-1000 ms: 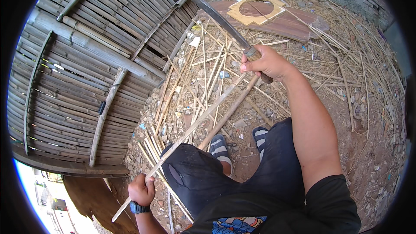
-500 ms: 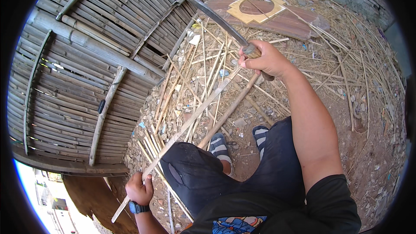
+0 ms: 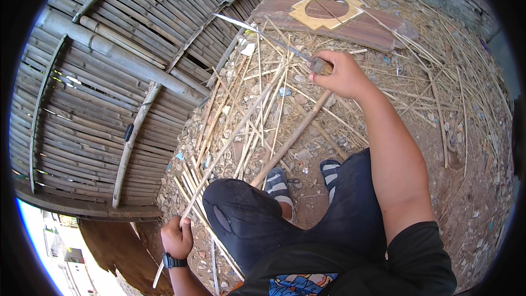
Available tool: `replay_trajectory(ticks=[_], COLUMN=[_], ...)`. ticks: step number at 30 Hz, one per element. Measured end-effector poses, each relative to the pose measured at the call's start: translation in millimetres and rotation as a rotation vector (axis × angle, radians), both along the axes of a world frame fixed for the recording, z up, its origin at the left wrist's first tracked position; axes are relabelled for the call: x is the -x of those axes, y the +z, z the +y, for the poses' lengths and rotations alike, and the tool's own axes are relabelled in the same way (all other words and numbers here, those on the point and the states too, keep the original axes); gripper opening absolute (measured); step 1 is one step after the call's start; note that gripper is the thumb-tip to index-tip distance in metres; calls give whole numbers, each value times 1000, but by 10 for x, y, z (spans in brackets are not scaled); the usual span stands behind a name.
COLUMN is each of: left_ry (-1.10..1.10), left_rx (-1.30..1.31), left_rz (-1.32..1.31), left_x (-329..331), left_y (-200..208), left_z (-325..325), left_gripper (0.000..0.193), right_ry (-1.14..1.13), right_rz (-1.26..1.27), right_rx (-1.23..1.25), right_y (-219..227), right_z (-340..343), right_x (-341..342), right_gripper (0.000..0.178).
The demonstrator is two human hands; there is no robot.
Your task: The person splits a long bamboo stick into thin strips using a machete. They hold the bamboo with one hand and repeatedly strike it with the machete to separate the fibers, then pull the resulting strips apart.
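My left hand (image 3: pixel 177 238), with a dark watch at its wrist, is closed around the lower part of a long, thin bamboo strip (image 3: pixel 234 131). The strip slants up and away to the right past my knee, its narrow side showing. In my right hand (image 3: pixel 344 74) is a machete (image 3: pixel 290 49), gripped by its wooden handle. Its long blade points to the far left, seen nearly edge-on with a bright tip. The strip's far end lies close to the blade in the picture; whether they touch I cannot tell.
A thick wooden stick (image 3: pixel 293 140) leans near my left sandal (image 3: pixel 278 186). Several loose bamboo strips (image 3: pixel 205 126) litter the stony ground. Farther off, a yellowish board with a round hole (image 3: pixel 298 15) rests on a reddish-brown panel (image 3: pixel 268 11). A bamboo slat wall (image 3: pixel 87 126) stands at left.
The machete blade has swung down and leftward and turned nearly edge-on. The bamboo strip has rotated to its narrow side, and its far end has shifted left, away from my right hand.
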State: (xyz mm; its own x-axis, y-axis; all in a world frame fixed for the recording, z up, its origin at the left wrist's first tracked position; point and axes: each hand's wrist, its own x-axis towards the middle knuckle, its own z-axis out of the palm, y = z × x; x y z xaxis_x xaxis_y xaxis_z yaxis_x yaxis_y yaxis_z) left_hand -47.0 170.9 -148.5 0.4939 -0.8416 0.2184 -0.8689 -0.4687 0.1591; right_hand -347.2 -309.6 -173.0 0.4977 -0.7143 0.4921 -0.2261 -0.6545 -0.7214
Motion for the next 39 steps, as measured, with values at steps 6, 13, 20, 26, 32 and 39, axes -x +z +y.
replay_trajectory(ticks=[6,13,20,26,32,39], left_ry=[68,89,111,106,51,48], left_rx=[71,101,127,114,134,147], left_rz=[105,21,-119,-143,-77,-29], left_x=[-11,28,105,46,132,112], left_y=[-137,-211,-283,-343,-306,-359], left_z=[22,39,-34,16,-117,-271], left_gripper=[50,46,36,33,46,48], right_ry=[217,8,200,57,138,256], right_rz=[312,439,650,463,429,512], right_rx=[53,-30,52,-84,-122,200], right_y=[366,178,321,109,88,204], right_z=[438,250,442,213,184,441], right_x=[-146,-137,-250,-224,-197,-348], right_gripper=[34,32,32,31,29,35])
